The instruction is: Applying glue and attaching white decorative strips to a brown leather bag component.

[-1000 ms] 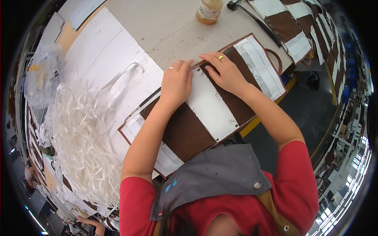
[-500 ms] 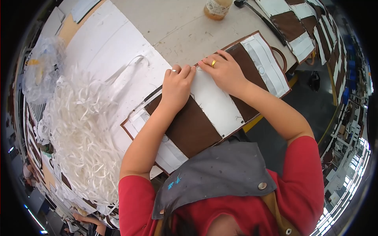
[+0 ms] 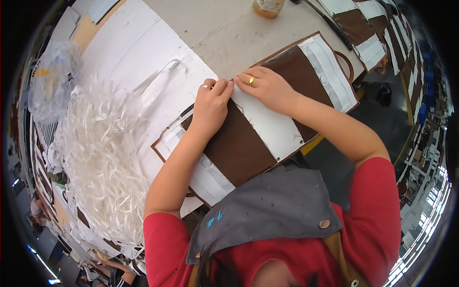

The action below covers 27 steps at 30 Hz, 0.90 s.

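Observation:
A flat, opened-out bag piece (image 3: pixel 244 148) lies across the table's near edge, brown with white panels and brown trim. Small brown handles (image 3: pixel 345 66) show at its ends. My left hand (image 3: pixel 210 107) pinches its far edge near the middle, fingers curled and a silver ring on one. Close beside it, my right hand (image 3: pixel 270 91), with a gold ring, presses fingers and thumb on the same edge. The fingertips of both hands nearly meet there. Left of my left hand, a narrow white strip (image 3: pixel 187 115) runs along that edge. What lies under the fingertips is hidden.
A large heap of white ribbon strips (image 3: pixel 105 167) covers the table at left, beside a clear plastic bag (image 3: pixel 52 91). A jar of amber contents (image 3: pixel 269 7) and a black-handled tool (image 3: pixel 330 26) stand or lie at the back. More brown-and-white pieces (image 3: pixel 356 31) lie far right.
Both hands have slid a little left along the bag piece's far edge, still pinching it. The whole view has shifted slightly.

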Tool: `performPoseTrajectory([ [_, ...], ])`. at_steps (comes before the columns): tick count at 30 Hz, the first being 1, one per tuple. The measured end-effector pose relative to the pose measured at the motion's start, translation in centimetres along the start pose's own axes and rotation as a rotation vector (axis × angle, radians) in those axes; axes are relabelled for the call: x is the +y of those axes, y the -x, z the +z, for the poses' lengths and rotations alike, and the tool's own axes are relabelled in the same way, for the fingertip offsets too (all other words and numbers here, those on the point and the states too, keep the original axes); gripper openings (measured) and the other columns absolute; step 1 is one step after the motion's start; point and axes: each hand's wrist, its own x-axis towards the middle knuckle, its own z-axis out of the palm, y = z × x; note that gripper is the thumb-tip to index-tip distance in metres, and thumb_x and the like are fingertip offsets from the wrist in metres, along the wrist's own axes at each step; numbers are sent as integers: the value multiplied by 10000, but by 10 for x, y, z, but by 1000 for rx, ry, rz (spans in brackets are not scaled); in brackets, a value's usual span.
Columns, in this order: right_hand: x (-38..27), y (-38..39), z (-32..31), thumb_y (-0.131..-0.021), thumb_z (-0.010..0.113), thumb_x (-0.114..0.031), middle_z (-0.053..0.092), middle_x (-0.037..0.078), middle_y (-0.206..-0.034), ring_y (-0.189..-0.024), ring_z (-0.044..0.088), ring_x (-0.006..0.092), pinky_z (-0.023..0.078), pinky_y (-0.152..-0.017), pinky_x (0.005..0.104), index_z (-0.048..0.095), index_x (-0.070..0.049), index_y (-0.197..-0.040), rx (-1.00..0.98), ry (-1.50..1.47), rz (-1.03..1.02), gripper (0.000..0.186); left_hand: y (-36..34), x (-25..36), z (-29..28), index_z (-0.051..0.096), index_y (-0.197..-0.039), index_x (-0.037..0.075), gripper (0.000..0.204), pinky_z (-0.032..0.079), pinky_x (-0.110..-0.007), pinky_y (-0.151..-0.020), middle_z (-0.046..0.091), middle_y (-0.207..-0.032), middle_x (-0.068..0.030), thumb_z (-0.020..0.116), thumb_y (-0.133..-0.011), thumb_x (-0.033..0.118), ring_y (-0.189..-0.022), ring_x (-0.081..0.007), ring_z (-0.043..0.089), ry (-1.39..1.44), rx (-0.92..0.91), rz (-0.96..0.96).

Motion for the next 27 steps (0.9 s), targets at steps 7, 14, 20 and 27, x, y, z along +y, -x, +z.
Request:
performPoseTrajectory([
  [7,8,-4,-9,-736,545,-21,558,83,-966,-935,536,250,439,-833,347,564,-13,-985,-81,67,177,250,2,-1,-6,587,-947,32,254,427,-337,-673,531,-859,-71,574,-696,-8,-784,-240,522,25,-41,-74],
  [14,-8,-32,11,-767,572,-10,534,89,-928,-922,512,267,435,-785,337,557,-48,-992,-58,-487,254,229,14,-11,-22,601,-897,18,139,447,-334,-708,559,-810,-116,609,-764,54,-765,-254,551,338,-22,-477],
  [20,-3,-41,6,-763,577,-7,537,64,-916,-928,502,244,432,-783,332,565,-52,-935,-230,-546,271,179,20,-9,-20,625,-839,35,106,430,-369,-727,580,-832,-114,594,-739,25,-822,-287,537,419,24,-527],
  [27,-11,-32,9,-734,565,-37,554,28,-965,-963,519,201,435,-812,344,571,-66,-880,-252,-194,95,149,24,-9,-14,639,-793,48,97,428,-343,-707,553,-782,-86,587,-732,-6,-781,-263,525,345,123,-388],
])
